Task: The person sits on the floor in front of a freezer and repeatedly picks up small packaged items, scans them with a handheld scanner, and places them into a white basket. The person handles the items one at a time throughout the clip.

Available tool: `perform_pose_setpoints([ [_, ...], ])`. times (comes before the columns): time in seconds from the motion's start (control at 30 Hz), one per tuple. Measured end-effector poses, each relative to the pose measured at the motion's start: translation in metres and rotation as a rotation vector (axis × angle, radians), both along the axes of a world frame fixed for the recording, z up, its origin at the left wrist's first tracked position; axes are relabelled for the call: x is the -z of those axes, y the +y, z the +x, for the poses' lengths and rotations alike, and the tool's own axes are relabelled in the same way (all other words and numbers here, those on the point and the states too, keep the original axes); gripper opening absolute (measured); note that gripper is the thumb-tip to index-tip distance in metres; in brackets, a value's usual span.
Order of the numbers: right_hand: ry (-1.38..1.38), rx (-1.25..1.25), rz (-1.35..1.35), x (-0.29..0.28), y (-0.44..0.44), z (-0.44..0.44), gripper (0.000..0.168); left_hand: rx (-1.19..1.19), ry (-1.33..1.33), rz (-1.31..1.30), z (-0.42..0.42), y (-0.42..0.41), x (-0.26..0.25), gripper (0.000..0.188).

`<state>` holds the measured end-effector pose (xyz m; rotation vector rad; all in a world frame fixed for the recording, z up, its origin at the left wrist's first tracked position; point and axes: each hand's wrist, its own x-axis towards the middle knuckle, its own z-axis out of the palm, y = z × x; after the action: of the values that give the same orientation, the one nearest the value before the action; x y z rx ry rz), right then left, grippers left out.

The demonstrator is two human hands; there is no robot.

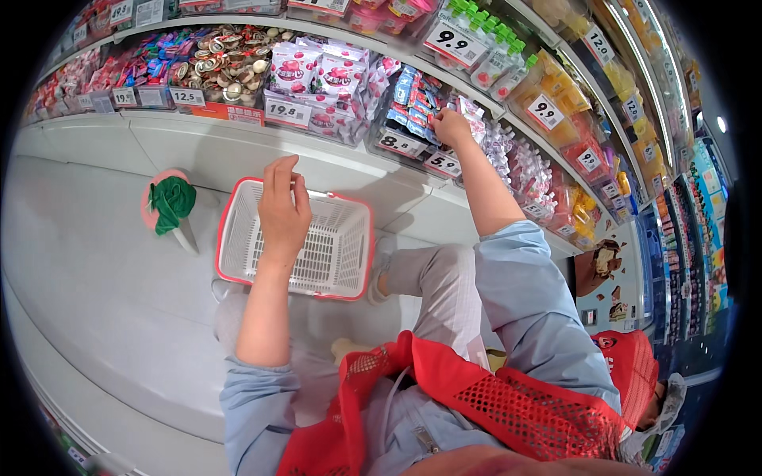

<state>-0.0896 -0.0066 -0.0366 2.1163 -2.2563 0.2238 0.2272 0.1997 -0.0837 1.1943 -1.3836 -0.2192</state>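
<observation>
My right hand reaches to a shelf bin, its fingers at the right edge of a pile of blue and red candy packets. Whether the fingertips grip a packet is hard to make out. Over a white plastic shopping basket with a red rim hangs my left hand, nothing in it and its fingers loosely apart. Slots in the basket's floor show, and no goods are seen inside; my left hand and forearm hide part of it. The basket stands on the floor before my knees.
Purple-and-white candy bags fill the bin to the left. Pouches with green caps stand on the shelf above. A pink stool with green cloth is left of the basket. A person in red is at the lower right.
</observation>
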Motion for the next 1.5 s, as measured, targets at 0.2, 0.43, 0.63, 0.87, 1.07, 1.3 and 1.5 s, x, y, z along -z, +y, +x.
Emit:
perform_pose_setpoints([
  [0.2, 0.064, 0.034, 0.052, -0.009, -0.006, 0.003, 0.039, 0.003, -0.011, 0.053, 0.002, 0.001, 0.004, 0.032],
  [0.43, 0.096, 0.08, -0.097, -0.001, -0.015, 0.01, 0.034, 0.003, -0.017, 0.057, -0.002, -0.004, 0.006, 0.032],
  [0.63, 0.029, 0.056, -0.244, 0.017, -0.017, -0.002, 0.029, 0.001, -0.058, 0.052, -0.006, -0.006, 0.009, 0.031],
  [0.87, -0.125, -0.002, -0.291, 0.001, 0.039, 0.0, 0.02, 0.009, -0.081, 0.062, -0.005, -0.005, 0.008, 0.032],
  [1.07, -0.234, -0.156, -0.161, 0.01, 0.074, -0.008, 0.025, 0.023, -0.057, 0.056, -0.005, 0.0, 0.011, 0.032],
  [1.3, -0.213, -0.117, -0.323, 0.02, 0.053, -0.001, 0.027, -0.001, -0.04, 0.076, 0.003, 0.0, 0.01, 0.033],
  [1.5, -0.027, -0.167, -0.322, 0.015, 0.05, 0.006, 0.03, -0.001, -0.036, 0.087, 0.004, -0.002, 0.01, 0.033],
])
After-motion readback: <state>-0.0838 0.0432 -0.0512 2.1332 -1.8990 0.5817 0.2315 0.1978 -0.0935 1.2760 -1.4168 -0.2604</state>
